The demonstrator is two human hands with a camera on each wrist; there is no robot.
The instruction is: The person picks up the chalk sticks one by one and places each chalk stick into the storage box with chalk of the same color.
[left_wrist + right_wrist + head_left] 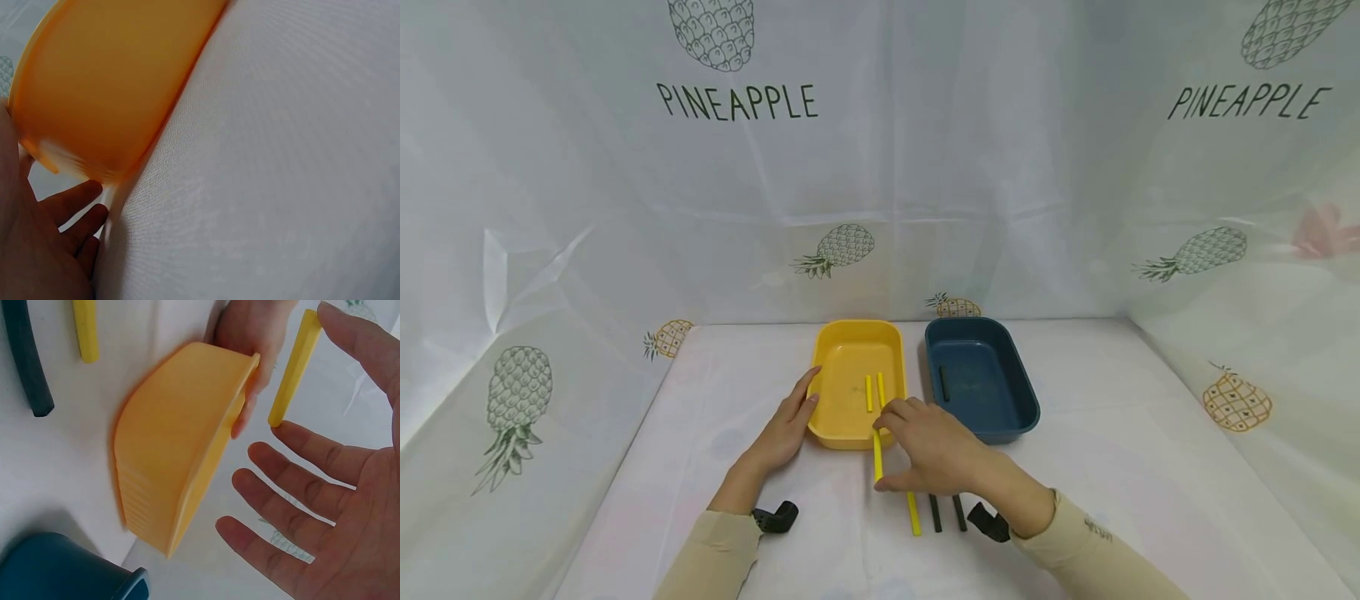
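Between the thumb and index fingertip of my right hand [936,446], a short yellow stick [877,456] is pinched by its ends. It is over the near edge of the yellow tray [838,333], and the other fingers spread apart in the right wrist view. My left hand [782,429] holds the left rim of that tray, with some fingers along its outer wall. Two yellow sticks [869,393] lie inside the yellow tray. A dark stick [944,383] lies in the blue tray [1026,400]. Below my right hand, a yellow stick [913,514] and two dark sticks [936,514] lie on the table.
The blue tray stands just right of the yellow one, with a narrow gap between them. A pale cloth covers the table [1120,467]. Behind it hangs a white curtain [1000,167] with pineapple prints. Black wrist cameras [777,517] sit below both hands.
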